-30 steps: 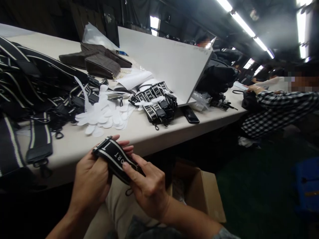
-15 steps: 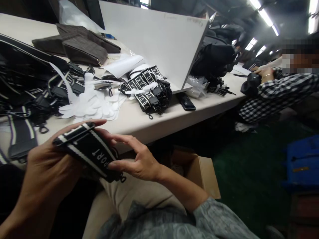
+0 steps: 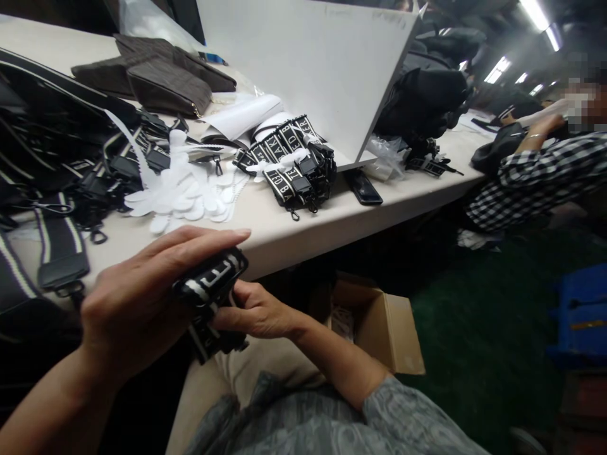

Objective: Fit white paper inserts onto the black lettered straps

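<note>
A black strap [image 3: 215,278] with white stripes and white letters is folded into a bundle in front of the table edge. My left hand [image 3: 142,297] holds the bundle from the left, its fingers stretched along the top. On the right side, my right hand [image 3: 258,309] grips the strap between thumb and fingers. Part of the bundle hangs below my hands, over my lap. Beyond them on the table lies a pile of similar lettered straps [image 3: 294,164] with black buckles and hooks. White paper pieces [image 3: 183,189] are heaped to its left.
More striped straps [image 3: 59,240] cover the table's left side. Dark brown pouches [image 3: 165,82] lie behind. A phone [image 3: 364,188] is near the table edge, beside a white panel [image 3: 308,69]. Below is an open cardboard box [image 3: 403,328]. A person in a checked shirt [image 3: 545,170] works at right.
The strap has been turned and folded more compactly, its end now facing me. My left hand has moved right over it. The camera view has shifted slightly.
</note>
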Action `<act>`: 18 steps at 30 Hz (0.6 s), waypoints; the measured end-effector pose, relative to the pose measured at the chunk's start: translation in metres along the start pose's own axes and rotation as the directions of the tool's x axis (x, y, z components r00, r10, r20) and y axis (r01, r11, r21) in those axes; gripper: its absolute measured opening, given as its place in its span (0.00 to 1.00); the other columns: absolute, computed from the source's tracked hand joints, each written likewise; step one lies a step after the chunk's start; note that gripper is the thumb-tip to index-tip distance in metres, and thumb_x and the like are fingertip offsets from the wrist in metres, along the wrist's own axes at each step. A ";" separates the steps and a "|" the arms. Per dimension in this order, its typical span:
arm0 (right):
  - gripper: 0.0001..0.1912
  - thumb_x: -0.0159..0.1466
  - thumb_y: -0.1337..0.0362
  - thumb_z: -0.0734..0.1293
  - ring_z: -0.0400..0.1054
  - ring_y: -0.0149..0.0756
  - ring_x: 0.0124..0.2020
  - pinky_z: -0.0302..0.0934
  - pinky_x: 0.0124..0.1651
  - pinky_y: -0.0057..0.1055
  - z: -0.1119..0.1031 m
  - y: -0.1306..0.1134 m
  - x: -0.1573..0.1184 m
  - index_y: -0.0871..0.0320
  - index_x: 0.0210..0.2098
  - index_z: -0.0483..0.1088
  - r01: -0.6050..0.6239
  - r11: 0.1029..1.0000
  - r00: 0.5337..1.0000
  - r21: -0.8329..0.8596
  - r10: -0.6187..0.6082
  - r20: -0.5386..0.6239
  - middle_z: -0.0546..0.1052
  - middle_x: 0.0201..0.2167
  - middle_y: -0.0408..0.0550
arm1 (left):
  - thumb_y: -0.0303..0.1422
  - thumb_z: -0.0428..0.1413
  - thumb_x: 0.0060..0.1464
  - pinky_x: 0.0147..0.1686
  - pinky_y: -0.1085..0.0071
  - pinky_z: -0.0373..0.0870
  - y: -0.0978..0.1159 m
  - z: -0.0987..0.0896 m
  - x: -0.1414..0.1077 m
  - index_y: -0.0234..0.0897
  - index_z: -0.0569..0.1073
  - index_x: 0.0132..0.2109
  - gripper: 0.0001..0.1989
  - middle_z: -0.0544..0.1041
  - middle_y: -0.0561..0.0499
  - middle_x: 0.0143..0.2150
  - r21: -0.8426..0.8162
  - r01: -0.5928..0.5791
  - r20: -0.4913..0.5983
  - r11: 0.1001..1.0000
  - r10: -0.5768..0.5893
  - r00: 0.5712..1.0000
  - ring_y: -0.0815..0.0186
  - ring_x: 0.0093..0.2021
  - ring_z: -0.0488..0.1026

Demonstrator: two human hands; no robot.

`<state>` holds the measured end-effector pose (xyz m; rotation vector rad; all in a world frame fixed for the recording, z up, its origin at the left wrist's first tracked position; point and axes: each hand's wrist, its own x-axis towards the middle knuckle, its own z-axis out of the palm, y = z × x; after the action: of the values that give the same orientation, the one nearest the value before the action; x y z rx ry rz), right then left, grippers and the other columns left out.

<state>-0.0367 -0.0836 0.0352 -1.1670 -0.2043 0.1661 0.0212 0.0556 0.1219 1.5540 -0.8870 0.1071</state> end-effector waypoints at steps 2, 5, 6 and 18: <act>0.28 0.49 0.56 0.82 0.63 0.27 0.36 0.61 0.41 0.24 0.004 0.003 -0.001 0.59 0.42 0.71 -0.012 0.999 0.999 0.035 0.013 -0.043 0.70 0.35 0.40 | 0.47 0.67 0.45 0.55 0.71 0.74 0.004 0.008 -0.005 0.54 0.84 0.44 0.17 0.82 0.53 0.43 0.075 -0.065 -0.122 0.995 0.073 0.990 0.57 0.47 0.78; 0.31 0.46 0.51 0.82 0.64 0.26 0.34 0.61 0.39 0.22 0.009 0.007 0.000 0.59 0.41 0.70 -0.025 0.998 0.993 0.065 0.032 -0.111 0.71 0.34 0.39 | 0.49 0.64 0.50 0.60 0.67 0.72 0.007 0.020 -0.012 0.53 0.84 0.39 0.12 0.82 0.51 0.42 0.126 0.004 -0.303 0.992 0.034 0.952 0.57 0.49 0.78; 0.31 0.45 0.49 0.82 0.65 0.25 0.33 0.62 0.37 0.22 0.009 0.008 0.000 0.59 0.40 0.70 -0.038 0.997 0.990 0.074 0.047 -0.131 0.71 0.33 0.39 | 0.49 0.63 0.52 0.60 0.64 0.72 0.006 0.023 -0.013 0.52 0.83 0.38 0.11 0.82 0.51 0.41 0.155 0.012 -0.340 0.988 0.042 0.939 0.57 0.50 0.78; 0.31 0.54 0.38 0.74 0.69 0.31 0.19 0.66 0.23 0.26 0.027 0.013 -0.014 0.59 0.37 0.65 -0.069 0.987 0.965 0.148 0.104 -0.241 0.74 0.24 0.44 | 0.29 0.50 0.63 0.26 0.77 0.78 -0.046 0.028 -0.004 0.31 0.79 0.45 0.13 0.83 0.48 0.35 -0.757 0.573 0.029 0.315 -0.859 0.511 0.67 0.30 0.80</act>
<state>-0.0569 -0.0583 0.0325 -1.0477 0.0790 0.1081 0.0335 0.0293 0.0768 0.9941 0.2284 -0.5459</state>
